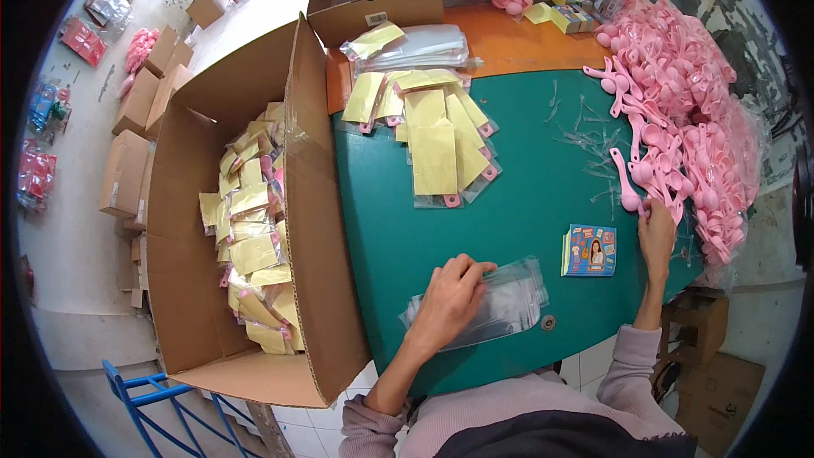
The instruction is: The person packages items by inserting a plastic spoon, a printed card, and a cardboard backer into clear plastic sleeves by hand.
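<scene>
1. Judging by the hands, the step in hand is picking out a pink plastic spoon while keeping the clear plastic bags ready. The right hand [657,225] is at the lower left edge of the pink spoon heap [682,93], its fingers bent; whether they pinch a spoon, I cannot tell.

2. Take a spoon from this loose fringe rather than from deep in the heap, where handles and bowls cross and would probably snag. The single spoon [626,180] just beyond the fingertips, lying along the heap's left side, looks the easiest to lift cleanly.

3. Grip by the handle, lightly, so that neighbouring spoons do not drag along.

4. The left hand [454,295] rests on the clear bags [515,295] near the table's front edge, fingers loosely curled; I cannot tell whether it pinches one. Steady the stack with light pressure and separate just one bag, since thin film is likely to cling.

5. Leave the illustrated card stack [588,251] square; it sits on the green tabletop [526,195] between both hands, so a careless sleeve could scatter it.

6. Keep clear of the plastic scraps [604,161] left of the spoons, which might catch on a spoon or bag.
</scene>
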`<state>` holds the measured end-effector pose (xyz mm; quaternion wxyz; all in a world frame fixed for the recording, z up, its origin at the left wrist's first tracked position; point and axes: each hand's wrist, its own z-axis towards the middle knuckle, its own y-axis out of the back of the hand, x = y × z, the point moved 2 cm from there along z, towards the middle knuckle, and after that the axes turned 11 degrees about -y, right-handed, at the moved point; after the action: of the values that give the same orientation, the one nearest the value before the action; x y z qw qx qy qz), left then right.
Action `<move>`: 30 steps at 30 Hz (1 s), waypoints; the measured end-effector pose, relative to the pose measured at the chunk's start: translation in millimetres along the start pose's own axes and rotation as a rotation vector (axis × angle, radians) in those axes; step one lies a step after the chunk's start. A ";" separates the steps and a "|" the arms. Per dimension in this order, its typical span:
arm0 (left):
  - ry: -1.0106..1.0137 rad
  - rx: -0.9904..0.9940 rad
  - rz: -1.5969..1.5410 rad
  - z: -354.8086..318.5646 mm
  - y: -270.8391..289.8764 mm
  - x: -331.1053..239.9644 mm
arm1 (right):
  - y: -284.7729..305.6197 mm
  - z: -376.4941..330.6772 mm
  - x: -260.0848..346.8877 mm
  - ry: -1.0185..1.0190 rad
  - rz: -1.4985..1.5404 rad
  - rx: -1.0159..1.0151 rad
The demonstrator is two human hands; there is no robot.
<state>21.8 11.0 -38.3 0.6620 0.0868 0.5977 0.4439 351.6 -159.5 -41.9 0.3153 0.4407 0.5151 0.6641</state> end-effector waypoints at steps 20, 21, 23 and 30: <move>0.302 -0.177 -0.526 0.2 11.4 2.6 | 69.6 -47.2 76.5 0.027 0.985 0.168; 0.301 -0.177 -0.524 -0.7 11.0 4.3 | 66.5 -49.8 80.4 0.100 1.081 0.292; 0.374 -0.152 -0.627 -4.0 8.4 10.4 | 60.7 -56.6 87.7 0.176 1.176 0.419; 0.444 -0.075 -0.709 -3.4 10.1 10.8 | 44.1 -61.9 113.1 0.019 1.463 0.587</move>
<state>12.8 23.0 -40.4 0.6316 -0.2462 0.7021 0.2180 250.2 -97.9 25.0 -0.3356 0.7271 0.2516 0.5435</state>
